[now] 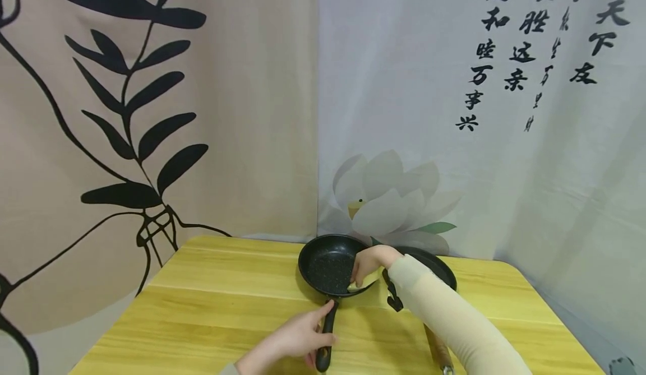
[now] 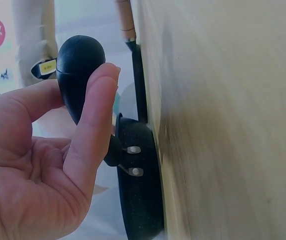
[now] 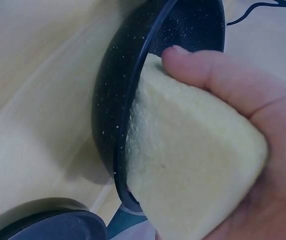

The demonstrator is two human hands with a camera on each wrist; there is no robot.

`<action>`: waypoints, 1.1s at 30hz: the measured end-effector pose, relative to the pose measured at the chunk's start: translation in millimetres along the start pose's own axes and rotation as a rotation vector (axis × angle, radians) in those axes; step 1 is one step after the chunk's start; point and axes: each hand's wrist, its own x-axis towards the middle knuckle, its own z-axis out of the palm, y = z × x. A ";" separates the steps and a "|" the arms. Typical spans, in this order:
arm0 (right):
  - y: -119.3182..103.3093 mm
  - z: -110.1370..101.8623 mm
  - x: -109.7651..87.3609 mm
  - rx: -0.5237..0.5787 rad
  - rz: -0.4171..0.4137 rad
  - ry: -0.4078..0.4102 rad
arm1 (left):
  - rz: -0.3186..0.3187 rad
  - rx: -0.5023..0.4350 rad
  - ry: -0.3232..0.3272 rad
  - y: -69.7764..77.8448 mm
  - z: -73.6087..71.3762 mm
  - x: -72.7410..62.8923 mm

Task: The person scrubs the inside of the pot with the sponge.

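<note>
A deep black frying pan (image 1: 328, 265) with a speckled inside sits near the back of the table. My left hand (image 1: 301, 336) grips its black handle (image 1: 329, 330), thumb along the top; the left wrist view shows the fingers bent about the handle's rounded end (image 2: 80, 57). My right hand (image 1: 370, 263) reaches over the pan's right side and holds a pale yellow sponge (image 3: 197, 155). The sponge's edge touches the inner wall by the rim (image 3: 128, 120). In the right wrist view the thumb lies on the sponge's upper edge, and the other fingers are mostly hidden behind it.
To the right, partly behind my right sleeve (image 1: 454, 319), lies a shallow black pan (image 1: 439, 265) with a wooden handle (image 1: 439, 350). A small black piece (image 1: 395, 299) of unclear kind is between the pans. A printed curtain (image 1: 262, 111) hangs behind the wooden table (image 1: 212, 302).
</note>
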 end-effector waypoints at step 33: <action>-1.4 1.2 3.4 0.343 -0.191 -0.119 | 0.041 0.028 0.007 -0.1 5.6 4.3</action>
